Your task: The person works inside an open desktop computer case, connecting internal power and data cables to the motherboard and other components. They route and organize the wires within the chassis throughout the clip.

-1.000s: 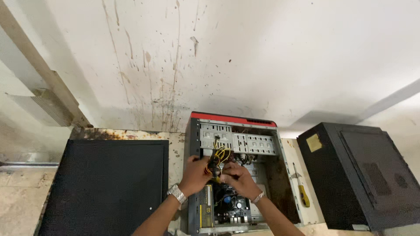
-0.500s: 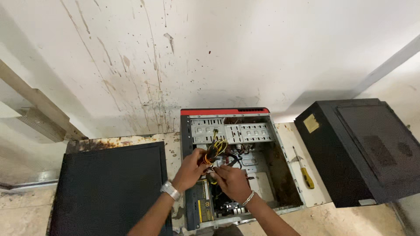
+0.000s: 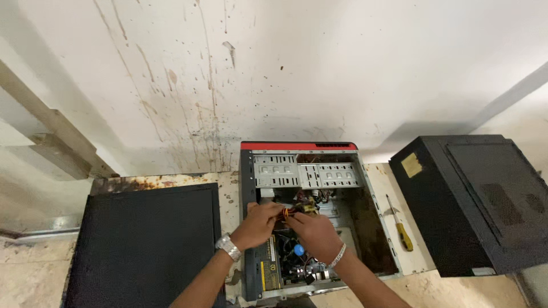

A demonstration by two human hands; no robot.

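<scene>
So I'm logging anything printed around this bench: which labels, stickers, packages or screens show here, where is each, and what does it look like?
Sticker: on the near left corner of the closed black computer case at right; small, roughly square, pale yellow.
Label: on the black power supply inside the open computer case, below the left hand; a narrow strip, dark with yellow print.
Packages and screens: none show.

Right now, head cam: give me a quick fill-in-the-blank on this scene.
1. Both hands, left hand and right hand, work on a bundle of ____ inside the open computer case.
2. The yellow-handled ____ lies right of the case.
3. The left wrist wears a metal ____.

Missing: wires; screwdriver; watch
</scene>
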